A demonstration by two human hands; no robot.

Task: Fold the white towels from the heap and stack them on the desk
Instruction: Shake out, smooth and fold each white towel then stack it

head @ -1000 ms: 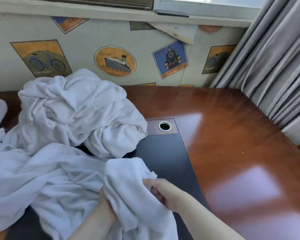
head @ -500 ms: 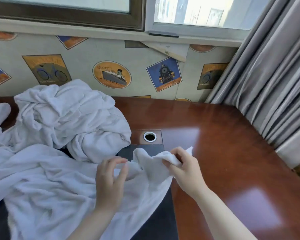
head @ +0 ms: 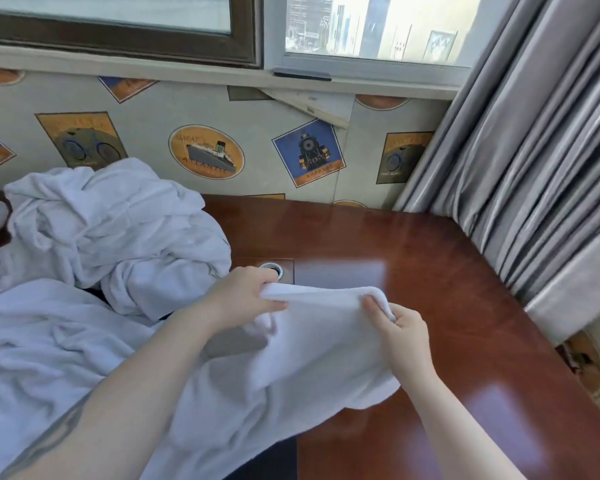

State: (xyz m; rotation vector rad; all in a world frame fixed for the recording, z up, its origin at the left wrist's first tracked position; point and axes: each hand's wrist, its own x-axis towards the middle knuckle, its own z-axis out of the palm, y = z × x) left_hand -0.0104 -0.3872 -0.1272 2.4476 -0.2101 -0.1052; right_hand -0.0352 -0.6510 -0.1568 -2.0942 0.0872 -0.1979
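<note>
the left hand point(head: 245, 295) and right hand point(head: 404, 336) are each pinching the white towel's point(head: 312, 344) top edge above the bench point(head: 430, 271); its tail is trailing toward the heap point(head: 111, 233), likely snagging other towels.

A white terry-cloth towel point(head: 312, 344) hangs lifted by its upper edge over the middle of the glossy reddish-brown wooden desk point(head: 465, 306), its lower part trailing; the crumpled heap of white towels point(head: 101, 237) covers the desk's left side up to the back edge
</note>
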